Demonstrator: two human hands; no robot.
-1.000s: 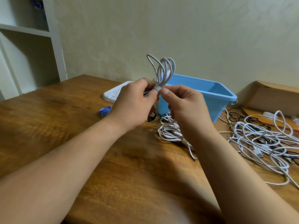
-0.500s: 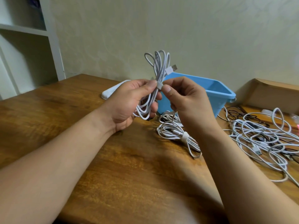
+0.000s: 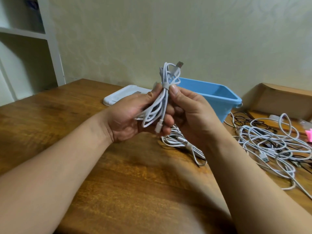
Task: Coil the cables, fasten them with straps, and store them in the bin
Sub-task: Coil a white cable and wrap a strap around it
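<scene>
A coiled white cable (image 3: 158,105) stands upright between both hands above the wooden table (image 3: 84,157), a grey strap (image 3: 165,85) wrapped round its middle. My left hand (image 3: 131,115) holds the coil from the left, palm turned up, its loops lying across the fingers. My right hand (image 3: 190,112) pinches the strap from the right with thumb and fingers. The USB plug (image 3: 179,64) sticks out at the top. The blue bin (image 3: 217,97) sits just behind the hands. A second strapped white coil (image 3: 182,142) lies on the table under my right wrist.
A tangled pile of white and black cables (image 3: 270,146) spreads at the right. A white flat tray (image 3: 125,95) lies left of the bin. A cardboard box (image 3: 283,100) stands at the back right, a pink item (image 3: 309,135) at the right edge, white shelves (image 3: 25,48) at far left.
My left hand has turned palm up and dropped slightly, showing the coil's lower loops. The coil has tilted so its plug points up and right. My right hand stays on the strap.
</scene>
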